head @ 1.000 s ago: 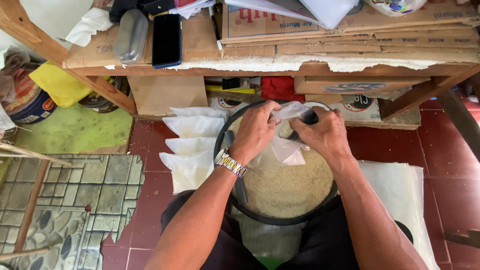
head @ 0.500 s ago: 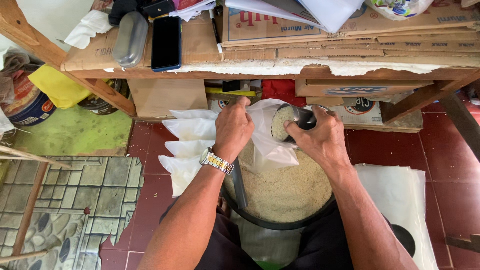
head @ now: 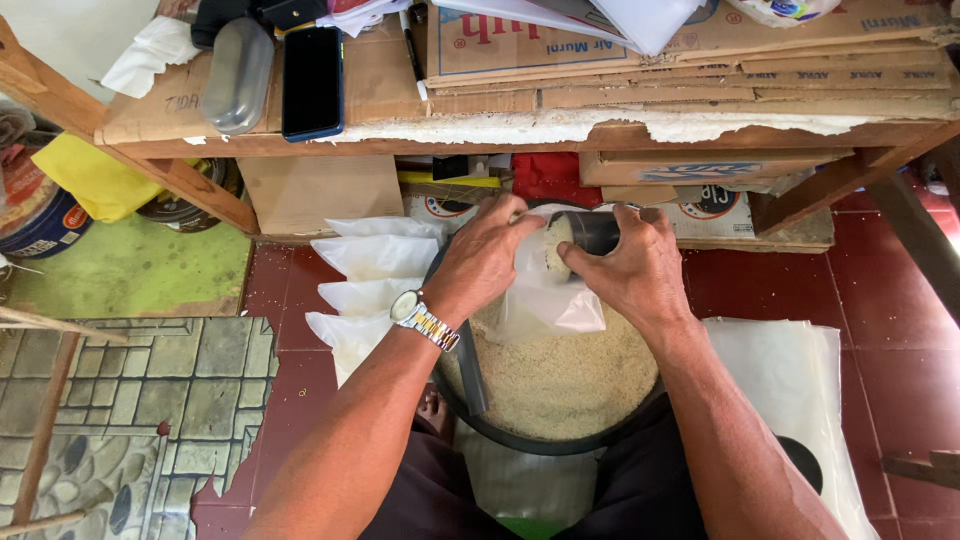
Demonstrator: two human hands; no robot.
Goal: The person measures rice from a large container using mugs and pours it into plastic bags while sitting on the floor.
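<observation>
Seen from above, a yellow cloth (head: 98, 178) droops at far left beside a round tin (head: 38, 212), over a floor of green mat, grey stone-pattern vinyl and glossy dark red tiles (head: 290, 290). On the rough wooden bench (head: 400, 135), topped with flattened cardboard, lie a grey oval case (head: 238, 75) and a black phone (head: 312, 80) side by side. Below its edge, a fanned row of filled, knotted white plastic bags (head: 372, 262) rests on the tiles just left of a wide black basin (head: 470, 375) heaped with pale, grainy rice (head: 560, 370).

The left hand (head: 485, 262), a metal-banded wristwatch (head: 425, 318) on its wrist, pinches the rim of a thin clear plastic bag (head: 550, 295), its fingers (head: 515, 222) clenched on the film and holding the mouth open above the basin. Just to the right, the right hand (head: 630, 270) wraps its fingers (head: 585, 262) firmly around a dark cylindrical cup (head: 590, 232), tipped on its side with its rice-filled mouth pressed into the bag's opening. Bag and cup sit between the two hands, touching both, directly over the rice.

Farther right, a stack of flat, translucent plastic sheets (head: 790, 370) lies on the red tiles beside the person's forearm, and a sloping wooden brace (head: 830, 185) props the bench.
</observation>
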